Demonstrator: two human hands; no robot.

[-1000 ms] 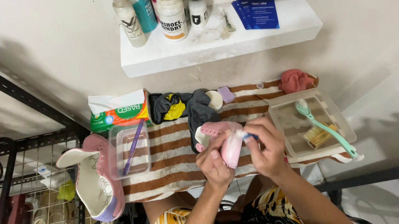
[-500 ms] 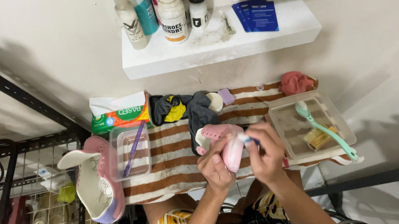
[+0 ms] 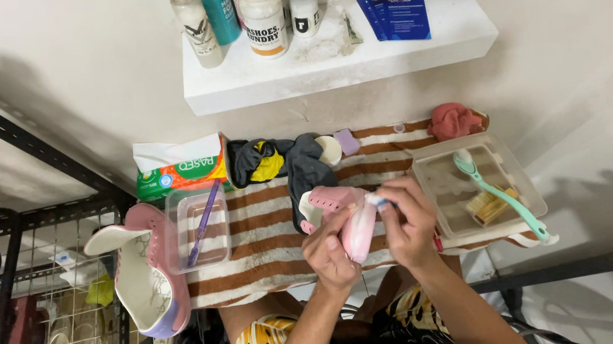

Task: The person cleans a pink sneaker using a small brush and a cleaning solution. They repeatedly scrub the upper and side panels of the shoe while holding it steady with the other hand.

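Two trays (image 3: 196, 234) flanking hands' (image 3: 370, 238) shoe (image 3: 344, 218)

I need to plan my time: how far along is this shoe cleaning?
Midway, it seems. In hand: the left hand holds a pink perforated clog while the right hand works at it. The matching pink-and-white clog lies aside at the left; whether it is cleaned, I cannot tell.
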